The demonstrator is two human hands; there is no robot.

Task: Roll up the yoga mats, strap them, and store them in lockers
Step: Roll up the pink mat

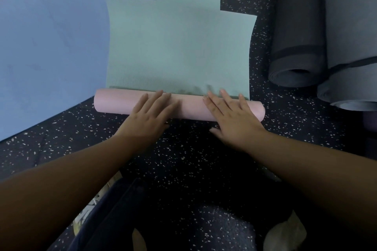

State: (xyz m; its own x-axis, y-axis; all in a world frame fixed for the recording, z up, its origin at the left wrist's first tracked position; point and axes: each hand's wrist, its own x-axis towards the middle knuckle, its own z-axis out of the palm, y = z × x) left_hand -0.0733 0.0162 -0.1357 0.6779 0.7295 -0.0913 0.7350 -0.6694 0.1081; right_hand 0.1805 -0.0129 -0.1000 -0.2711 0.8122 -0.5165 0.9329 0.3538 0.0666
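The person's left hand and right hand are lying flat, fingers straight, on the pink roll of the green mat on the speckled floor. Blue mats are lying just left; two strapped grey rolls are lying right.

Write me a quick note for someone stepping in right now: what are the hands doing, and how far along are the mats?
Left hand and right hand: both flat, pressing on the pink roll.
Green mat: pink underside, only its near end rolled.
Blue mat lies flat to the left.
Two dark rolled mats lie on the right, strapped.
Left: finish rolling, strap, roll blue mat, store all. No lockers in view.
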